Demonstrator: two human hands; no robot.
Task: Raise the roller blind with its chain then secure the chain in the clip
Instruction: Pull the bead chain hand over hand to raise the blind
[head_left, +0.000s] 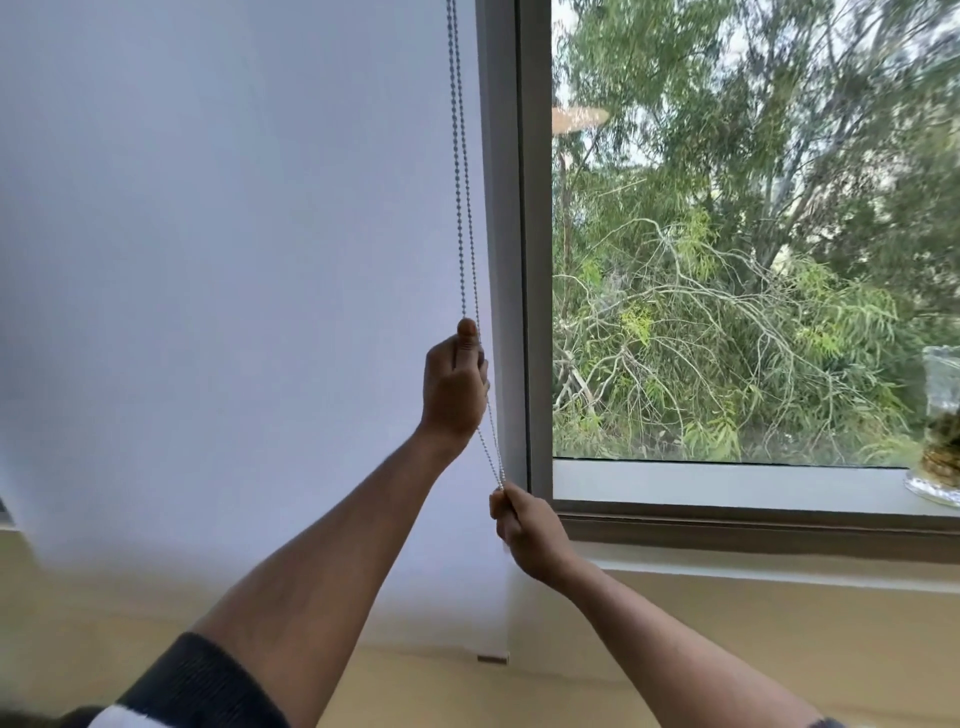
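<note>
Left hand (454, 389): fingers curled round the bead chain (460, 171), thumb upright against one strand.
Right hand (527, 530): lower down, pinching the chain's bottom loop.
Chain: two strands hang along the blind's right edge, meeting at the right hand.
Roller blind (234, 286): white, lowered, covering the left pane past the sill.
Window frame (535, 260): grey, just right of the chain.
Outside: green trees (753, 260).
</note>
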